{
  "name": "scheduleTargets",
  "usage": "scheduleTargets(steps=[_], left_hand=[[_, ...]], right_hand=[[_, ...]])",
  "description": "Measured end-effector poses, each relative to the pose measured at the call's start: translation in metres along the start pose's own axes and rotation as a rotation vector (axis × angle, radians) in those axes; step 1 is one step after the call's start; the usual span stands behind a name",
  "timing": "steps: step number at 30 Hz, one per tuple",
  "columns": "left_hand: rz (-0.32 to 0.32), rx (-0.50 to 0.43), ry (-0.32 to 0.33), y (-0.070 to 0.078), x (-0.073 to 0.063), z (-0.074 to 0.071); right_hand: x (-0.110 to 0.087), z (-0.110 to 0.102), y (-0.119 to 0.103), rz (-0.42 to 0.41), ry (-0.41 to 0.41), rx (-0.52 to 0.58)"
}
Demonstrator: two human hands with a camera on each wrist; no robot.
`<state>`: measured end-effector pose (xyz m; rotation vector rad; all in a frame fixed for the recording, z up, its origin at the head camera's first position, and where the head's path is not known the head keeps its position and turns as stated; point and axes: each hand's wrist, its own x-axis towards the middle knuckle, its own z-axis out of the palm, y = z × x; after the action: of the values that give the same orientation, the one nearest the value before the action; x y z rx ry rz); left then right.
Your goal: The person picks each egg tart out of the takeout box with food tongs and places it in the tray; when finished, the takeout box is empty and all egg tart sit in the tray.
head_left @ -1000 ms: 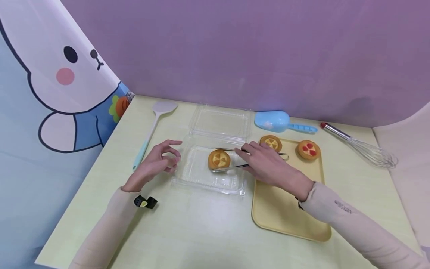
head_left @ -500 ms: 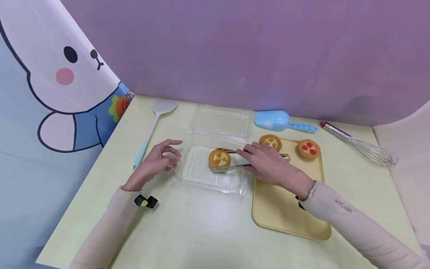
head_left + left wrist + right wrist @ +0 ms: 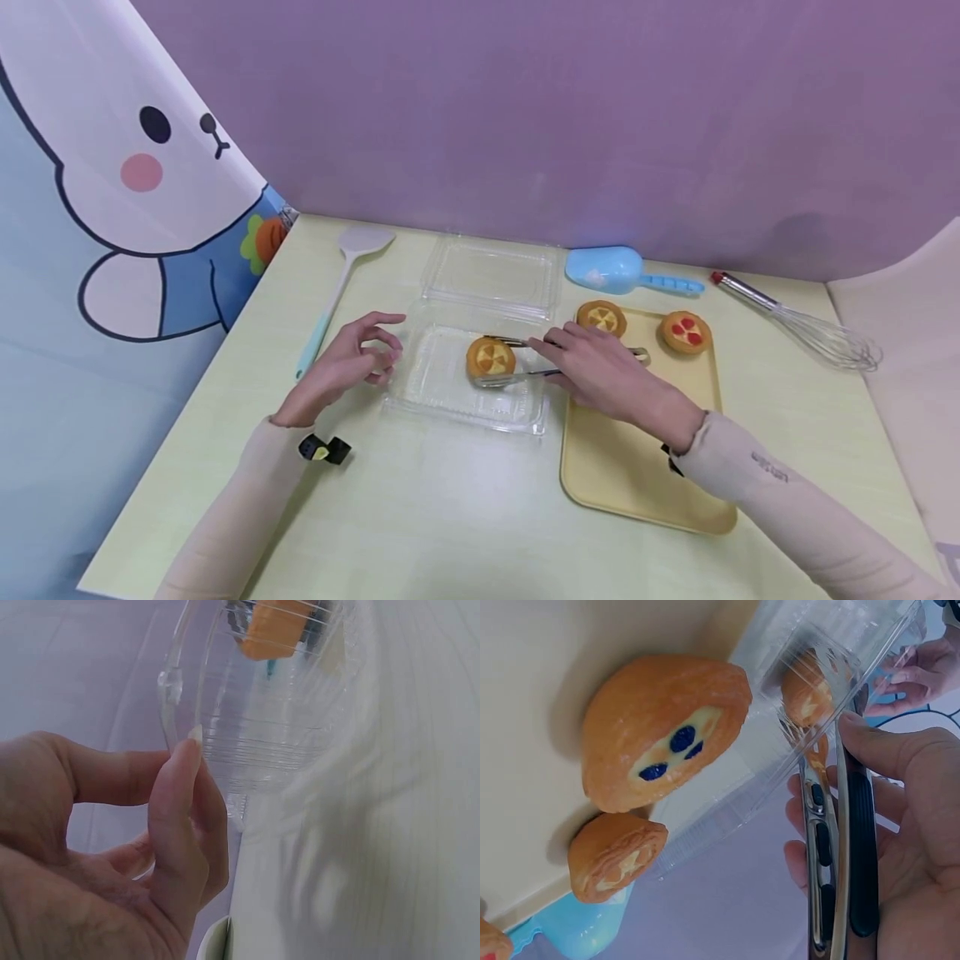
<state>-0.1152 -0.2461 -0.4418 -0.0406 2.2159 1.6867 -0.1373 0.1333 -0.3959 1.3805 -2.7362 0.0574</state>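
In the head view, my right hand (image 3: 600,367) grips metal tongs (image 3: 831,847) with black grip pads. The tong tips stand on both sides of a round tart (image 3: 491,360) with a cream and orange-brown top. That tart is inside the base of a clear plastic clamshell box (image 3: 435,375), whose lid (image 3: 495,275) lies open behind. My left hand (image 3: 348,358) is at the box's left edge. In the left wrist view, its thumb and a finger pinch the clear rim (image 3: 171,690). Whether the tart touches the box floor, I cannot tell.
Right of the box lies a yellow tray (image 3: 645,467) with a similar tart (image 3: 602,318), a red-topped tart (image 3: 686,332) and a dark-berry tart (image 3: 667,735) under my right hand. Around them are a blue scoop (image 3: 606,269), a whisk (image 3: 798,321) and a spatula (image 3: 337,292).
The tongs and the tart between their tips have shifted very slightly to the right within the box. My left hand has stayed at the box's edge.
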Motion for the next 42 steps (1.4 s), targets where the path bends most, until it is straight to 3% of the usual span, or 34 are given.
scheduleTargets(steps=[23, 33, 42], left_hand=[[0.004, -0.009, 0.0, -0.001, -0.001, -0.001], [0.021, -0.003, 0.004, -0.001, 0.001, -0.001], [0.021, 0.012, 0.002, 0.0, -0.003, -0.002]], right_hand=[[-0.016, 0.002, -0.001, 0.021, 0.11, 0.018], [-0.047, -0.013, 0.004, 0.119, 0.191, 0.054], [-0.087, -0.029, 0.025, 0.171, 0.271, -0.009]])
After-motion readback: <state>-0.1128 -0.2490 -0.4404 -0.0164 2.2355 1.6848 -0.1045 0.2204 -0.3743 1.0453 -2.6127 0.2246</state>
